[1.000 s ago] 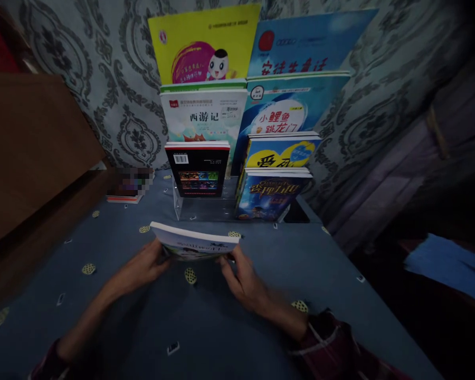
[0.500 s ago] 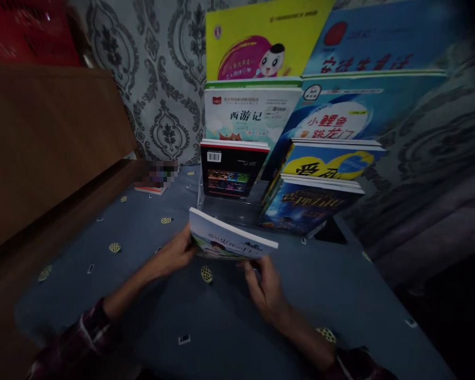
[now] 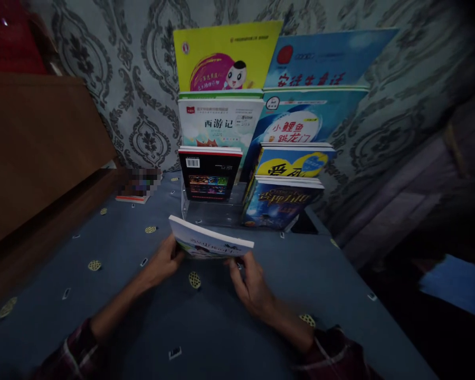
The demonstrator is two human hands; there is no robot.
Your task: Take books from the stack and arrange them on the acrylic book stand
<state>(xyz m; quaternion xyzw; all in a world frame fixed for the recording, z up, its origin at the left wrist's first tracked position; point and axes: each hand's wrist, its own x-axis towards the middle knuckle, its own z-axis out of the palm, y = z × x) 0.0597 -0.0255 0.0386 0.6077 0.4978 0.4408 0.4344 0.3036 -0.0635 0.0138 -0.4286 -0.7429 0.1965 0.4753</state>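
A thin paperback book (image 3: 209,242) is held above the table, tilted so that its white page edge faces up toward me. My left hand (image 3: 167,259) grips its left edge, the fingers partly hidden behind it. At the lower right corner my right hand (image 3: 253,282) pinches the book between thumb and fingers. Just beyond stands a clear tiered book rack (image 3: 217,214). Its lowest tier bears a black book (image 3: 209,177) at left and a blue book (image 3: 283,203) at right.
Higher tiers hold a white book (image 3: 219,121), a yellow book (image 3: 221,58) and several blue ones. Another book (image 3: 136,187) lies at the table's back left. A brown wooden panel (image 3: 39,153) borders the left side. The patterned cloth (image 3: 134,327) covers the table.
My view has shifted, so the rack and table appear farther left and the rack smaller. Both hands keep their hold on the book, which stays in front of the rack.
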